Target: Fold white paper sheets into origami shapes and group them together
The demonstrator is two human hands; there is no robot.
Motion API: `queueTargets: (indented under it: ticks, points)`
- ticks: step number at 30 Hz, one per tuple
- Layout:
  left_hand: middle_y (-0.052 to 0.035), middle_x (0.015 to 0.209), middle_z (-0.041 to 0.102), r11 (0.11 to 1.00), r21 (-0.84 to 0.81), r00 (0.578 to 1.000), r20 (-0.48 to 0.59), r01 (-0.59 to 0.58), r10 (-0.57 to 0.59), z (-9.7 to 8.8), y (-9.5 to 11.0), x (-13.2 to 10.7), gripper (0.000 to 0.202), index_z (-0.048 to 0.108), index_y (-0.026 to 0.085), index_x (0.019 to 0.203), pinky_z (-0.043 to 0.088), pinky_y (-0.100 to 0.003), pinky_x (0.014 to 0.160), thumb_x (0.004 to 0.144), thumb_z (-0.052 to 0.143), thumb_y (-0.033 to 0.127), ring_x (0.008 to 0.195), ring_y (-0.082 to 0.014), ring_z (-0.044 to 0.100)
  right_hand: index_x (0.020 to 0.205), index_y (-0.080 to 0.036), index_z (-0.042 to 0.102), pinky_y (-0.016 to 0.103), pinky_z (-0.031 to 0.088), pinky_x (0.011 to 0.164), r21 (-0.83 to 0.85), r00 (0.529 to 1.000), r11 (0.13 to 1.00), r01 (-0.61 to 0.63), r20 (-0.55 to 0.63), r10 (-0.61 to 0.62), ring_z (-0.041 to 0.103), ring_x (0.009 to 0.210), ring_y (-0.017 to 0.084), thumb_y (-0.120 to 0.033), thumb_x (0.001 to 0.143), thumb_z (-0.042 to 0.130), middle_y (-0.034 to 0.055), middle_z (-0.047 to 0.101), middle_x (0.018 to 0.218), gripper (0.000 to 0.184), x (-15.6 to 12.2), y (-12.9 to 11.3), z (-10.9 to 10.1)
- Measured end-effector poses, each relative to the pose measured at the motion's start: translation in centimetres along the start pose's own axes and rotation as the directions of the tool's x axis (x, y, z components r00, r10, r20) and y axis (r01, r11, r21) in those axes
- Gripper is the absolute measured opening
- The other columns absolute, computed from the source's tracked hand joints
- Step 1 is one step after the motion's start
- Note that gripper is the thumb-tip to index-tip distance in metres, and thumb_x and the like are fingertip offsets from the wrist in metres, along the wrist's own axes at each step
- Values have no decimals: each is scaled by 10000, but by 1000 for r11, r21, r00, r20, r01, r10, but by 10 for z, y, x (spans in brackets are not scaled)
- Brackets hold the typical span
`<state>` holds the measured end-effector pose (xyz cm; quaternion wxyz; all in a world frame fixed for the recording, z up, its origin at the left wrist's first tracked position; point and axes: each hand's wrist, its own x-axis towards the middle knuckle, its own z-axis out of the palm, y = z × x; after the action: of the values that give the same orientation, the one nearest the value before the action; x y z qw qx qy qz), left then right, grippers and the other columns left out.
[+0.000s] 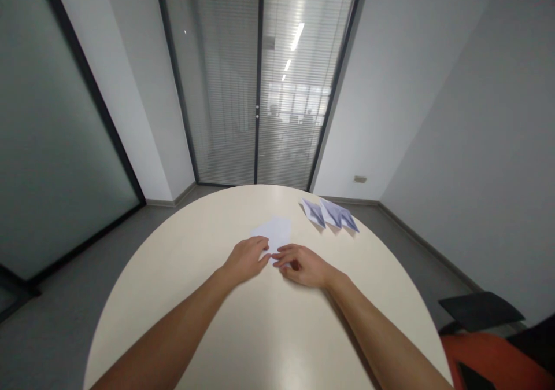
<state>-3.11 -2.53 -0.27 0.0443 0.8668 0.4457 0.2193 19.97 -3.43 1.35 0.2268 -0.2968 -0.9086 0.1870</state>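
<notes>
A white sheet of paper (280, 231) lies on the round table in front of me, its far part showing and its near part covered by my fingers. My left hand (248, 258) rests on its left side, fingers stretched forward and thumb apart from them. At the near right edge, my right hand (303, 264) touches the paper with loosely bent, spread fingers. The thumb of my left hand almost meets the fingertips of my right. Whether the near edge is folded, I cannot tell.
Several folded white paper pieces (332, 212) stand near the table's far right edge. The cream round table (173, 268) has a curved rim. An orange and black chair (489, 355) is at the lower right. Beyond the table is a glass partition with blinds (225, 89).
</notes>
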Motion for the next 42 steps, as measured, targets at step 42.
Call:
queueTargets:
  ticks: [42]
  points:
    - [-69,1505,485,1000,9,987,156,-24,22,-3,-13,-3,428,553,238,1381,267,-557,1166,972,434,282,1403,-287,408,1125,-236,734,313,498,837,-89,970,968,-234,-87,226,674,897,204,-302,894,589,60,752,1039,281,-5,4,-10]
